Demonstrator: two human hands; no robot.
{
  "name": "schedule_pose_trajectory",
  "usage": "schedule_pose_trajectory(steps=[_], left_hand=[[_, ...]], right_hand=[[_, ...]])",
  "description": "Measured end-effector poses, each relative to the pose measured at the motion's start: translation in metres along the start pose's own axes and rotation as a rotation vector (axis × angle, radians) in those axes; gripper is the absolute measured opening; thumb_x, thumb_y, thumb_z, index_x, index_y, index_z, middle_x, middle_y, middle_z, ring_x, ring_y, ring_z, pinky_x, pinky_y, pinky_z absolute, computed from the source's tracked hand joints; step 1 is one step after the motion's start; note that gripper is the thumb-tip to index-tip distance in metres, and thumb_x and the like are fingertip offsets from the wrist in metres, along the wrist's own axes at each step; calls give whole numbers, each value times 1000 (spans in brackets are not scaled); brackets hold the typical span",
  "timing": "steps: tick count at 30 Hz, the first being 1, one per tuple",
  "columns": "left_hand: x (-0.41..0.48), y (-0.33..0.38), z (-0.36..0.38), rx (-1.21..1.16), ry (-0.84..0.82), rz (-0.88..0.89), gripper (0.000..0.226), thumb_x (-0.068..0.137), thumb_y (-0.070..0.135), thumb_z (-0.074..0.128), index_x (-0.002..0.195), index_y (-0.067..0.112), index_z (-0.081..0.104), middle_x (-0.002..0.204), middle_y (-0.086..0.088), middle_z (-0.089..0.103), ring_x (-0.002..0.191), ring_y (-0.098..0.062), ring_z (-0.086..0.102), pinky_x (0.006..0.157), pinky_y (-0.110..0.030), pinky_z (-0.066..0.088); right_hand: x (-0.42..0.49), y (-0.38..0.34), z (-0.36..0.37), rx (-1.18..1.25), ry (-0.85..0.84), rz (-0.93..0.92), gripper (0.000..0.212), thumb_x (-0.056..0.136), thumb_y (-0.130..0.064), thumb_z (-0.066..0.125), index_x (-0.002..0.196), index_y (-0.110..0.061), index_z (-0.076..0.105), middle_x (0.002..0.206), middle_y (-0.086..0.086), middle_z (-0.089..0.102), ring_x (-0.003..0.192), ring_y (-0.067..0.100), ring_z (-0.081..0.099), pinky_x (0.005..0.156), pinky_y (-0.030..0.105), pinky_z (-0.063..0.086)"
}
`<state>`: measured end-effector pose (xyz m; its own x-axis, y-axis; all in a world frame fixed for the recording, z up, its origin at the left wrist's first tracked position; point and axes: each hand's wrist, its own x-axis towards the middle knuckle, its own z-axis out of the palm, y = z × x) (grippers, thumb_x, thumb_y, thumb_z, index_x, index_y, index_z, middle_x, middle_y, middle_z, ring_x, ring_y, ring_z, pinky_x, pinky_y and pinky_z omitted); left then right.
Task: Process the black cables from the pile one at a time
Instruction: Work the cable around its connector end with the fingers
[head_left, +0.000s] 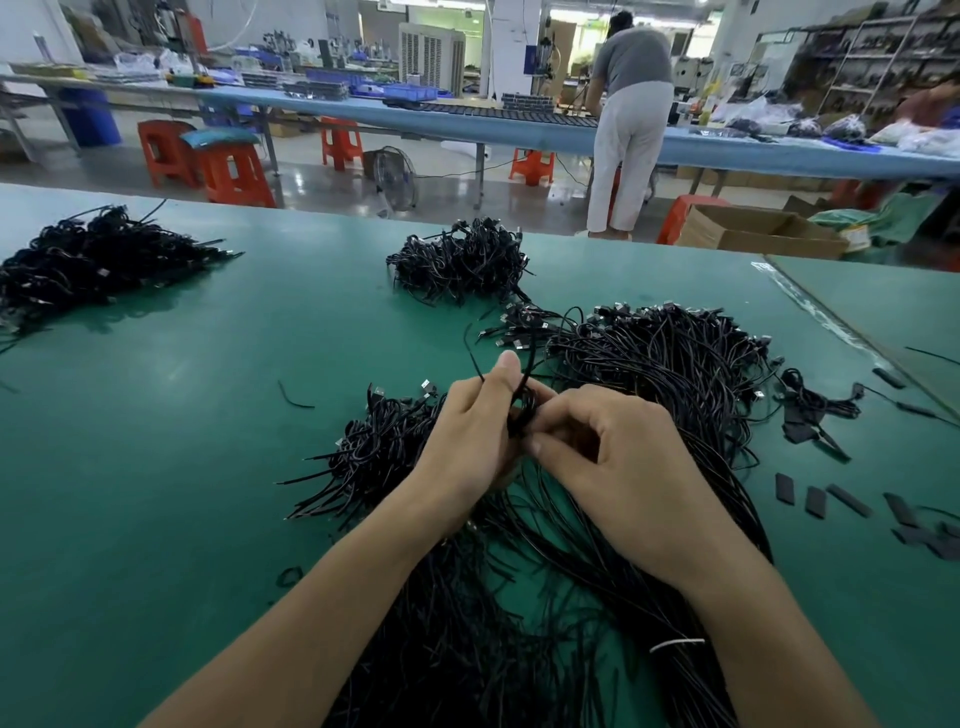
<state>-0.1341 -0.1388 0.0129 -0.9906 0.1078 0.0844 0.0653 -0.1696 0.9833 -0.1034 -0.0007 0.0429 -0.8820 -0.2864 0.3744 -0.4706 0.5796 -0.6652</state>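
Note:
A small coiled black cable (522, 413) sits between my two hands above the green table (208, 415). My left hand (470, 436) grips the coil, thumb up beside it. My right hand (618, 467) pinches the coil's lower part with curled fingers. A thin black tie end (471, 358) sticks up from the coil. The big pile of loose black cables (675, 364) spreads under and right of my hands. A heap of bundled cables (374, 447) lies just left of my left hand.
Two more heaps of bundled cables lie at the far centre (462, 262) and far left (88, 260). Short black strips (831, 501) are scattered at the right. A person (631, 119) stands at a blue bench beyond the table edge.

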Motion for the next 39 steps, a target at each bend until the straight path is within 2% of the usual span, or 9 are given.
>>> schedule_pose_trajectory(steps=[7,9,13,16,20,23,28,36,39], left_hand=[[3,-1,1,-38,51,-57,60,106,49,32,76,7,64,42,6,35,34,-8,23,38,-16,21],[4,-1,3,-58,81,-68,61,106,48,34,67,15,66,44,5,33,34,-8,23,38,-16,21],[4,1,3,-15,140,-117,61,105,46,36,52,20,48,43,5,27,33,-9,21,37,-16,21],[2,1,0,49,93,-112,66,106,45,37,43,24,35,41,7,27,33,-9,20,38,-16,21],[0,3,-6,21,-42,-215,57,106,46,38,54,20,41,45,5,27,36,-9,20,39,-16,21],[0,2,-10,18,-138,-341,58,106,35,37,50,24,41,45,5,26,36,-7,18,39,-11,18],[0,0,-7,87,-138,-435,51,91,10,32,43,25,37,44,5,26,37,-9,17,39,-11,13],[-1,-1,-2,-6,-183,-375,40,94,34,29,55,25,35,52,5,21,45,-13,11,36,-15,16],[-4,-1,-3,49,-289,-325,51,92,67,35,60,28,41,58,6,18,49,-13,10,38,-17,15]], right_hand=[[2,6,5,-144,135,3,7,91,-17,69,89,-23,71,83,-16,57,78,4,56,71,18,46],[0,4,8,-218,73,-45,7,95,-19,62,93,-23,68,87,-17,52,79,4,54,73,25,48],[-3,-3,10,-302,35,-163,7,97,-20,58,94,-21,64,90,-14,52,83,2,48,67,21,43],[-4,-6,10,-380,67,-248,6,95,-17,63,93,-16,68,91,-8,56,87,11,51,67,27,48],[-4,-8,7,-479,92,-332,6,92,-17,66,88,-12,68,100,1,57,92,19,50,73,36,52],[-1,-8,2,-447,6,-351,10,93,-19,60,90,-13,66,116,1,59,109,21,52,88,39,50],[1,-5,2,-299,-72,-232,7,96,-18,58,91,-16,62,99,-7,54,95,12,50,80,34,49],[7,2,0,-211,-45,-70,6,92,-17,64,87,-20,65,86,-9,60,84,12,56,78,37,48],[9,4,-4,-204,-47,-32,6,91,-18,66,86,-21,66,82,-11,62,79,9,58,75,37,50]])
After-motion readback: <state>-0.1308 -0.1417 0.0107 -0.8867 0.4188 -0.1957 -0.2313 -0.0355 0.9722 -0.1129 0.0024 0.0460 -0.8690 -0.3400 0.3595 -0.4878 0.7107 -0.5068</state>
